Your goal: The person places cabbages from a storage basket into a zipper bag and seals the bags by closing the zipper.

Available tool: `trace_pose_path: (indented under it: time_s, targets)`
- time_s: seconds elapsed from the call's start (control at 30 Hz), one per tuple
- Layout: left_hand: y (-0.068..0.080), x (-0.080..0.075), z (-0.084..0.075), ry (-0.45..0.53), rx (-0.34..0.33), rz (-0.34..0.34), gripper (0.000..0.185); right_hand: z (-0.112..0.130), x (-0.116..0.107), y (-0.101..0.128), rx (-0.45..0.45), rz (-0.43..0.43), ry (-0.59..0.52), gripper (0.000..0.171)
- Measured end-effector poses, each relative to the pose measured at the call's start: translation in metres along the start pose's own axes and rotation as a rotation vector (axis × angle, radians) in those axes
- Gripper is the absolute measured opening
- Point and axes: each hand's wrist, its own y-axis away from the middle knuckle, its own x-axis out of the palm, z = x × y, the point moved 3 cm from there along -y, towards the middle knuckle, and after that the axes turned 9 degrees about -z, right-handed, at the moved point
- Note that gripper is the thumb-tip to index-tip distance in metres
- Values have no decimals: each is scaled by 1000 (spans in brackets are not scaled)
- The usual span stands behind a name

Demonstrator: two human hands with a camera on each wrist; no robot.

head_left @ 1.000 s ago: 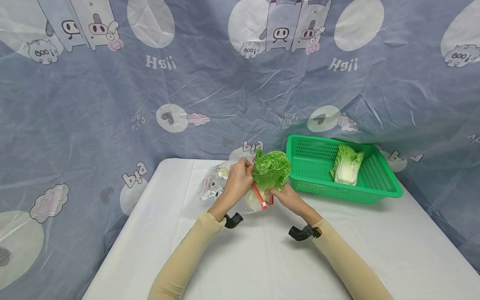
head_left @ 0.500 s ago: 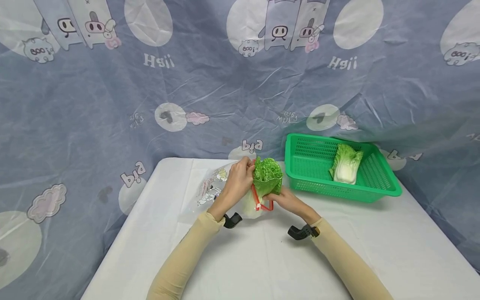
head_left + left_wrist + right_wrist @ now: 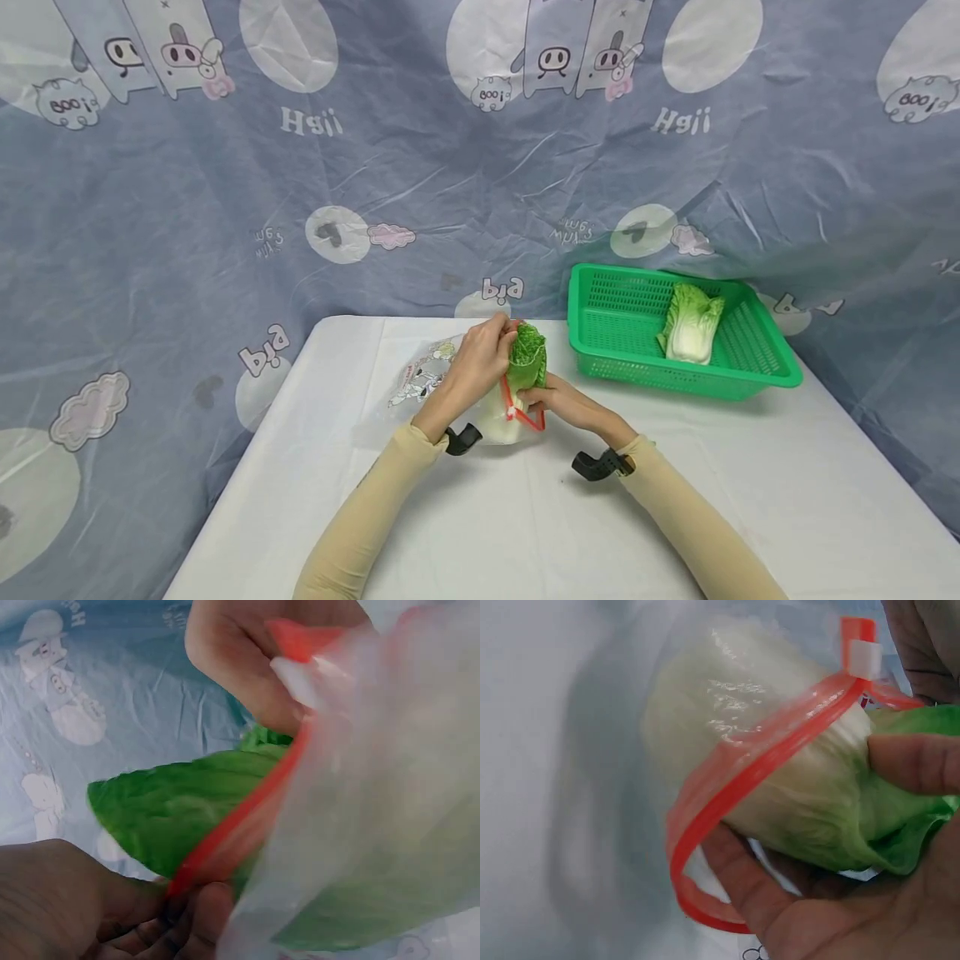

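Observation:
A clear zip bag (image 3: 422,375) with printed drawings, a red zip edge (image 3: 761,769) and a white slider (image 3: 865,660) stands on the table. My left hand (image 3: 480,358) pinches the red edge of its mouth, as the left wrist view shows close up. My right hand (image 3: 566,404) grips a napa cabbage (image 3: 825,787), thumb on one side and fingers on the other. The pale base of the cabbage is inside the bag, seen through the plastic; its green leafy top (image 3: 528,354) sticks out of the mouth. Part of the leaves is hidden behind my hands.
A green perforated basket (image 3: 675,379) stands at the back right, with another napa cabbage (image 3: 693,325) lying in it. The white table (image 3: 510,525) ends at a patterned grey-blue cloth (image 3: 420,150) hanging behind.
The cabbage has moved left and down, deeper into the bag, with my right hand following it. The red mouth now sits further round the cabbage. My left hand keeps its pinch on the edge.

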Motion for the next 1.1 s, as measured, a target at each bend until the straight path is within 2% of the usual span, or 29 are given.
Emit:
trace_pose_path:
  time_s: [0.13, 0.23, 0.37, 0.47, 0.6, 0.73, 0.8, 0.87, 1.03, 1.1]
  targets:
    - [1, 1, -5, -33, 24, 40, 8, 2, 0, 0, 25, 18, 15, 36]
    - [2, 2, -6, -50, 33, 49, 8, 3, 1, 0, 37, -13, 65, 39]
    - [5, 2, -9, -25, 52, 59, 7, 5, 3, 2, 74, -81, 192, 42]
    - [6, 3, -11, -21, 94, 71, 7, 5, 5, 2, 89, -129, 314, 44]
    - [6, 3, -12, -21, 147, 63, 7, 7, 6, 2, 62, -186, 421, 53]
    - [6, 4, -13, -9, 193, 71, 5, 7, 4, 1, 82, -228, 449, 65]
    - [5, 4, -12, 2, 198, 78, 5, 7, 2, 1, 89, -228, 444, 67]
    - [5, 4, -12, -1, 184, 77, 5, 9, 1, 1, 85, -198, 413, 61]
    - [3, 3, -9, -10, 115, 64, 8, 20, -8, 10, 69, -15, 217, 50]
    - [3, 2, -8, -13, 101, 61, 9, 25, -15, 14, 71, 15, 174, 43]
